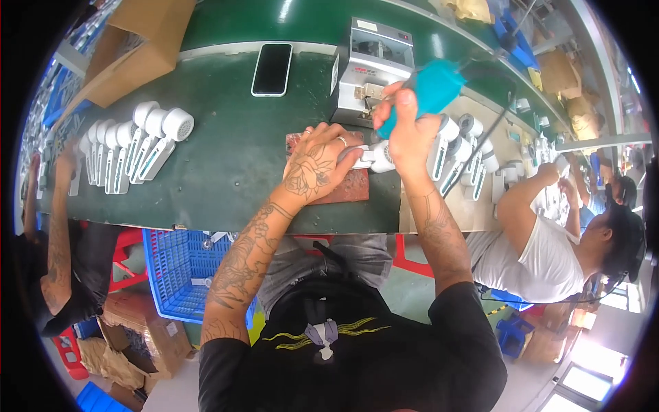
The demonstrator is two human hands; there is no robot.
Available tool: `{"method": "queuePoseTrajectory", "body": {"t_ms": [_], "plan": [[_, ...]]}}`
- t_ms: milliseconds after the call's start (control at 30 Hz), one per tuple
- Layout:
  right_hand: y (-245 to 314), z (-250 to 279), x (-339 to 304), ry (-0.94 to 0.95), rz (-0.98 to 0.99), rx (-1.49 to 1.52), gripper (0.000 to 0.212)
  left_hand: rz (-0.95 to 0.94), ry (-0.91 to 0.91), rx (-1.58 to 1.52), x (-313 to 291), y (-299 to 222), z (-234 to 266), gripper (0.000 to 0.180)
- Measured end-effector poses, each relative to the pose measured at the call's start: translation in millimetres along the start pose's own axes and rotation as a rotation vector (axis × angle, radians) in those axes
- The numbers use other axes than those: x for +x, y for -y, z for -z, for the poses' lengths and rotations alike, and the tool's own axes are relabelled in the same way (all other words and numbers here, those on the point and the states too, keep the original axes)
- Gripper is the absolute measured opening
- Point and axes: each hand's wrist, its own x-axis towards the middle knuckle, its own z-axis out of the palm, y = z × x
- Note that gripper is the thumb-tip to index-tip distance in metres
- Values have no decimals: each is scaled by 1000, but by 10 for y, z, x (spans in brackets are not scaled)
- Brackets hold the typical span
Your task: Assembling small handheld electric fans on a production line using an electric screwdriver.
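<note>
My left hand [317, 165] is closed on a white handheld device with a round head [382, 158], pressing it down on a reddish pad [343, 191]. Most of the device's handle is hidden under my fingers. In my right hand [410, 130] is a teal electric screwdriver [434, 89], slightly blurred and held above and right of the device. Its tip is hard to make out. Just beyond my hands stands a grey metal screw feeder [374, 69], close to my right fingers.
Rows of white devices stand on the green bench [226, 151] at left [161, 134] and right [473, 158]. A phone [272, 69] lies near the back. An open carton [141, 51] is at far left. A blue basket [182, 275] hangs below the edge. Co-workers sit on both sides.
</note>
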Motion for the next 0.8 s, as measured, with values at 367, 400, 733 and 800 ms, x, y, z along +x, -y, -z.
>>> {"method": "queuePoseTrajectory", "body": {"t_ms": [367,400,733,800], "plan": [[-176,-113,429,-40,237,-15,37,-13,-19,-11,-6,-2,-29,25],[-152,-104,435,-31,224,-49,36,-4,0,-18,5,-2,-11,25],[252,46,-149,-39,1,19,42,-4,-12,-54,16,-16,0,25],[218,81,-209,39,39,13,48,15,2,-37,0,-10,23,25]]}}
